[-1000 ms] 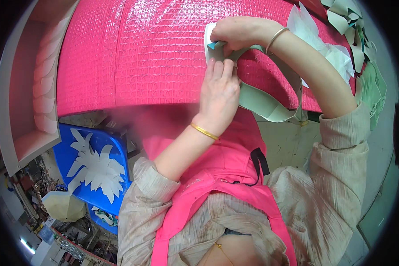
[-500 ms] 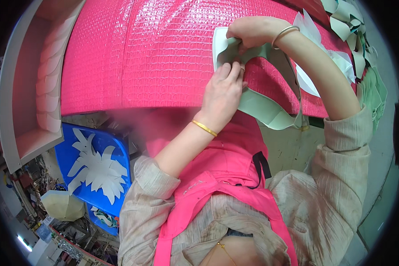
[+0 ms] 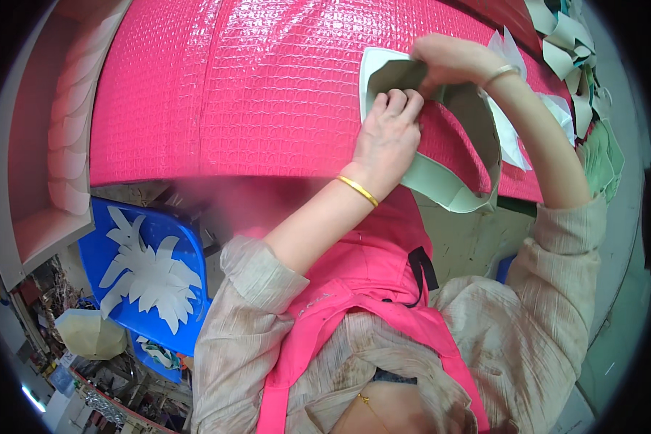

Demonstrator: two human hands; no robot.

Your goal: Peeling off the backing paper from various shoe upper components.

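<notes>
A pale green, leather-like band with a white outer rim curves into an open loop on the pink tabletop. My left hand, wearing a gold bangle, bends its fingers over the band's near left part, knuckles up. At the far side my right hand, with a silver bangle, is closed around the upper edge; its fingertips are partly hidden inside the loop. The loop's right end hangs slightly past the table's near edge. White sheets lie just right of the band, below my right forearm.
A shiny pink textured cover spreads over the table. Left of it stands an open box with a row of white curved pieces. Below, a blue chair-like bin holds white cut-outs. Green pieces are stacked at the right.
Both hands have shifted right with the band. My left fingers have curled more, and my right hand has moved a little apart from the left. The loop stands wider open.
</notes>
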